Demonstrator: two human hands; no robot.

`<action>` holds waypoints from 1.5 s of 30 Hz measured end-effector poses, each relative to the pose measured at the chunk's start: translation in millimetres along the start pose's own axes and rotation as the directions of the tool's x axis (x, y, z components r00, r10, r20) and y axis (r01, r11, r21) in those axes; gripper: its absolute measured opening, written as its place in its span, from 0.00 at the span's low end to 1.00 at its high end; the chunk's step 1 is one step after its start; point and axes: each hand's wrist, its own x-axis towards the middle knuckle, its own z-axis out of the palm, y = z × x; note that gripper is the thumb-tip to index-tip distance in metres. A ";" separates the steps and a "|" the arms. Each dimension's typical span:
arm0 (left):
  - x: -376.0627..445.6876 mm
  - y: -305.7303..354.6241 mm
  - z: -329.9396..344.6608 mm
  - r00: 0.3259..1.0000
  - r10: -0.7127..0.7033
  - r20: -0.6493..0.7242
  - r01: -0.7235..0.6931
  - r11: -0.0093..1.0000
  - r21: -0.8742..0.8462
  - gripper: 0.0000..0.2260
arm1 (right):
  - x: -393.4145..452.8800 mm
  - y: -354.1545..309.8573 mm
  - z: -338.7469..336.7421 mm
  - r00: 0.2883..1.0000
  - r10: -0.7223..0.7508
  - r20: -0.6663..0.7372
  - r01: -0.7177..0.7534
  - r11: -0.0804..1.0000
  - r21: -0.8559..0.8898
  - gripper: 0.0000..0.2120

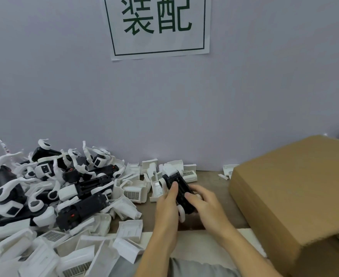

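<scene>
Pile of parts on my left. My left hand has a curled grip round the black body, held just over the tabletop. My right hand pinches its other side. I'd hold it level and press evenly. Cardboard box on the right.

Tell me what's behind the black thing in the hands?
White plastic covers lie heaped behind the black piece, against the grey wall. The piece, gripped by the left hand and right hand, covers part of them, so the rest cannot be seen.
</scene>
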 end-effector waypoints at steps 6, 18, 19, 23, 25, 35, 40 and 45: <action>1.4 2.3 -3.6 0.986 0.095 -0.136 -0.107 0.991 -0.082 0.11 | 0.3 2.7 4.1 0.979 -0.203 0.014 0.194 0.909 -0.369 0.11; -3.0 -3.0 2.7 0.978 0.208 0.003 -0.208 0.977 0.044 0.05 | 2.4 3.3 3.4 0.985 -0.167 -0.051 0.128 0.889 -0.439 0.08; -2.6 -3.0 2.7 0.976 0.218 0.000 -0.217 0.975 0.051 0.05 | 2.7 2.1 3.6 0.984 -0.169 -0.053 0.127 0.881 -0.456 0.11; -1.1 -4.3 2.3 0.969 0.246 -0.016 -0.245 0.968 0.049 0.05 | 2.9 3.0 3.6 0.990 -0.139 -0.031 0.109 0.878 -0.467 0.17; -1.0 -4.6 2.2 0.968 0.247 -0.036 -0.246 0.969 0.041 0.05 | 2.7 6.3 3.5 0.995 -0.097 -0.004 0.087 0.905 -0.416 0.12; -2.3 -9.5 2.8 0.902 0.429 0.047 -0.405 0.803 0.436 0.16 | 3.2 7.2 -0.9 0.989 -0.119 -0.082 0.108 0.986 -0.131 0.23; -9.1 -11.3 3.5 0.859 0.404 0.316 -0.512 0.664 0.544 0.25 | 7.7 3.4 -2.1 0.958 -0.061 -0.280 0.092 0.991 0.098 0.21; -5.5 -12.9 1.6 0.863 0.367 0.346 -0.504 0.658 0.559 0.21 | 13.9 5.3 -7.2 0.938 -0.011 -0.347 0.051 0.993 0.108 0.17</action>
